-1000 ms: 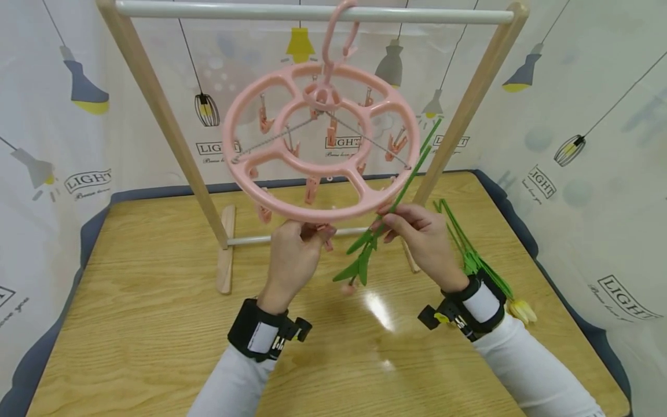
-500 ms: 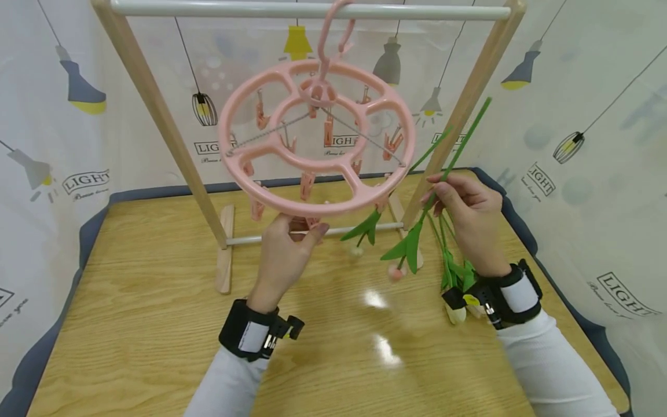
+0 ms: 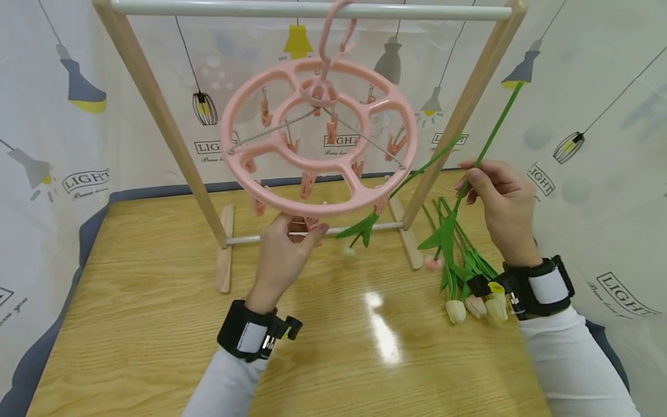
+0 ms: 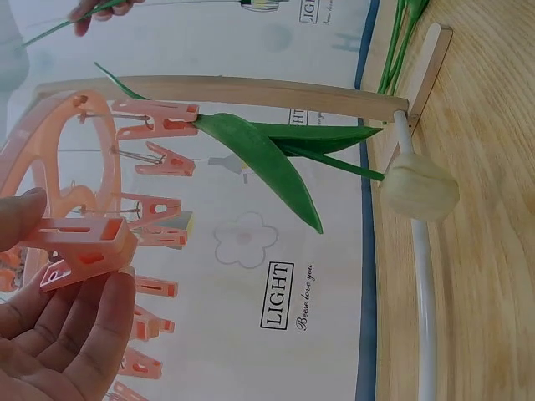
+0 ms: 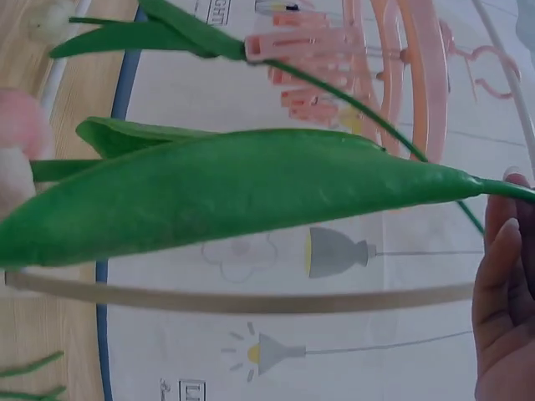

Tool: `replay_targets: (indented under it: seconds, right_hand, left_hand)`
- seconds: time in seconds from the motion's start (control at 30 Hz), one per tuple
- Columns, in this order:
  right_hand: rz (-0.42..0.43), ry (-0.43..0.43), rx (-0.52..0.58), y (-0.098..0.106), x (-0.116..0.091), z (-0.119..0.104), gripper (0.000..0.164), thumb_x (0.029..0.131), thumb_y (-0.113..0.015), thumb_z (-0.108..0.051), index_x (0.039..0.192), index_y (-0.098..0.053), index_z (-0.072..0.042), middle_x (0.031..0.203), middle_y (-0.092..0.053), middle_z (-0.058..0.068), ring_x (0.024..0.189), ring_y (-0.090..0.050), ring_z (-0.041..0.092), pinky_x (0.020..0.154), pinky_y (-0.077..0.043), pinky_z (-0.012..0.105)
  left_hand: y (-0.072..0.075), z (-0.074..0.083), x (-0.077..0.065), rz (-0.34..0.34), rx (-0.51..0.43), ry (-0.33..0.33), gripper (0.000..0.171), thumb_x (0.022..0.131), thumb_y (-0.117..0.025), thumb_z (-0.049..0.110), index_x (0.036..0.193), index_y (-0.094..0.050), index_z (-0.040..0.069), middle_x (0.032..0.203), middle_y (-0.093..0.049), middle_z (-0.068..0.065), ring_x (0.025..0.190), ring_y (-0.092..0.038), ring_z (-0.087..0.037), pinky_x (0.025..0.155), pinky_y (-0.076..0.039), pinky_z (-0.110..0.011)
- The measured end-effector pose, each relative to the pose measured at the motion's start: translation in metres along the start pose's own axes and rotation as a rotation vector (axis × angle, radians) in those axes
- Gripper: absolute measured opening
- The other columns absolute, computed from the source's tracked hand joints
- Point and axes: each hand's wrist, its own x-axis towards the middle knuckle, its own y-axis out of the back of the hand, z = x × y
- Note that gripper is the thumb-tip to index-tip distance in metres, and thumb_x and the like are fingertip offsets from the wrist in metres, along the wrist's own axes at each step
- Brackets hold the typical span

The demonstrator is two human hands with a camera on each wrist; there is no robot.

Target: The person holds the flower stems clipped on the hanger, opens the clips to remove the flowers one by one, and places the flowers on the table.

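My left hand (image 3: 283, 255) pinches a pink clothespin (image 4: 88, 242) at the front rim of a round pink clip hanger (image 3: 410, 127), thumb above and fingers below. To the right of the hanger, my right hand (image 3: 505, 202) holds an artificial tulip (image 3: 443, 234) by its green stem. This flower hangs head down, its pink-and-white bloom (image 5: 21, 125) showing in the right wrist view. Between the hands, a white tulip (image 4: 422, 188) dangles head down from another clothespin (image 4: 159, 119) on the hanger's right front, its stem slanting up past the rim.
Several tulips (image 3: 455, 311) lie on the wooden table (image 3: 156, 324) below my right hand. The hanger hooks over the white top bar (image 3: 234, 8) of a wooden-legged rack. A lower bar (image 3: 245, 240) and foot pieces (image 3: 225, 255) stand behind my left hand. Several other clothespins hang around the ring.
My right hand has moved right, carrying its tulip away from the hanger and uncovering the clipped white tulip. My left hand shifted slightly left and stays at the front clothespin.
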Motion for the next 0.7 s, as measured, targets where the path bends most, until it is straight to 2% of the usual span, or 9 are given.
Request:
replay_targets:
  seconds: [0.27, 0.4, 0.5, 0.6, 0.7]
  right_hand:
    - [0.042, -0.023, -0.060, 0.023, 0.005, 0.007, 0.016, 0.095, -0.057, 0.006, 0.104, -0.071, 0.008, 0.075, -0.073, -0.001, 0.063, -0.064, 0.007, 0.055, -0.048, 0.014]
    - [0.065, -0.006, -0.136, 0.034, 0.008, 0.012, 0.016, 0.095, -0.058, 0.004, 0.103, -0.070, 0.012, 0.073, -0.072, -0.003, 0.061, -0.063, 0.006, 0.055, -0.047, 0.014]
    - [0.077, -0.018, -0.151, 0.044, 0.010, 0.017, 0.018, 0.095, -0.059, 0.002, 0.104, -0.068, 0.015, 0.073, -0.072, -0.002, 0.061, -0.063, 0.006, 0.055, -0.047, 0.014]
    - [0.084, -0.064, -0.147, 0.055, 0.012, 0.022, 0.019, 0.095, -0.060, 0.001, 0.105, -0.068, 0.015, 0.073, -0.071, -0.001, 0.061, -0.062, 0.006, 0.054, -0.048, 0.013]
    - [0.107, -0.131, -0.193, 0.065, 0.015, 0.030, 0.021, 0.095, -0.062, -0.005, 0.106, -0.069, 0.012, 0.072, -0.070, -0.002, 0.060, -0.062, 0.006, 0.053, -0.048, 0.013]
  left_hand:
    - [0.001, -0.002, -0.001, 0.012, 0.002, -0.011, 0.025, 0.087, -0.076, 0.014, 0.105, -0.063, 0.002, 0.091, -0.068, -0.015, 0.080, -0.073, -0.026, 0.066, -0.061, -0.024]
    - [0.002, -0.002, -0.001, 0.014, -0.005, -0.009, 0.024, 0.088, -0.075, 0.014, 0.104, -0.063, 0.002, 0.090, -0.068, -0.015, 0.079, -0.073, -0.026, 0.065, -0.060, -0.023]
    - [0.002, -0.003, 0.000, 0.013, -0.012, -0.008, 0.024, 0.088, -0.075, 0.015, 0.104, -0.063, 0.002, 0.090, -0.068, -0.015, 0.078, -0.073, -0.026, 0.065, -0.061, -0.023]
    - [0.002, -0.003, 0.000, 0.013, -0.014, -0.007, 0.023, 0.088, -0.075, 0.015, 0.103, -0.063, 0.002, 0.090, -0.068, -0.015, 0.078, -0.073, -0.025, 0.065, -0.061, -0.023]
    - [0.003, -0.003, -0.001, 0.015, -0.015, -0.007, 0.023, 0.088, -0.075, 0.015, 0.103, -0.063, 0.003, 0.090, -0.068, -0.015, 0.077, -0.073, -0.025, 0.065, -0.061, -0.023]
